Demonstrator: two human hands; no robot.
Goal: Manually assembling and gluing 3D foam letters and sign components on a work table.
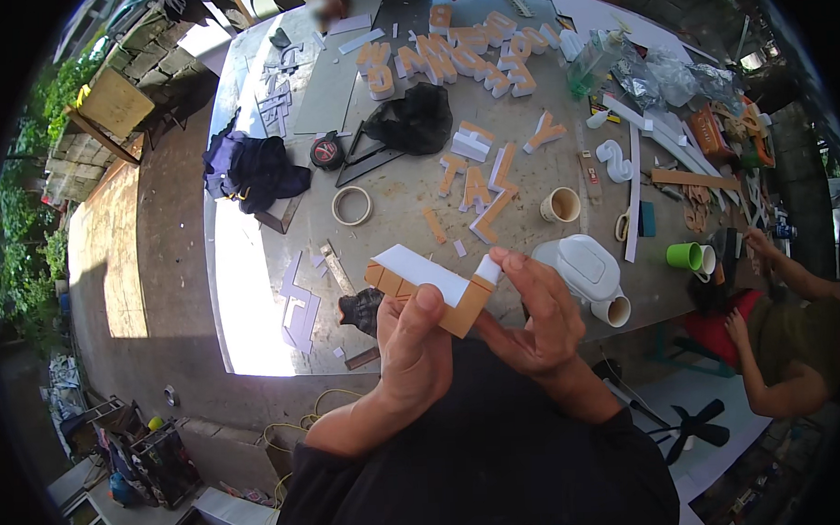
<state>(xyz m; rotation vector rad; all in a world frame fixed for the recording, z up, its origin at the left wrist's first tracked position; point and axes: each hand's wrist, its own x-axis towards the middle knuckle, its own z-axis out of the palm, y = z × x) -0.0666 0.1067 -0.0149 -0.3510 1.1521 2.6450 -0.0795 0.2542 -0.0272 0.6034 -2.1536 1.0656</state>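
Above the near part of the table I hold a tan and white letter-shaped piece (454, 308), tilted, with white strips along its sides. My left hand (409, 346) grips its lower edge, thumb on top and fingers beneath. At its right end, my right hand (538, 319) has its fingertips closed on a short white strip that stands up from the tan part. Some fingers of both hands are hidden behind the piece. Beyond them on the table lie several tan and white letter shapes (478, 188), and a larger group of letter blocks (445, 56) stands farther back.
A tape roll (352, 206), tape measure (326, 151) and black plastic bag (410, 119) lie left of centre. To the right are a paper cup (560, 206), white container (582, 266) and green mug (684, 256). Another person (793, 342) sits at the right. White cutouts (299, 308) lie near left.
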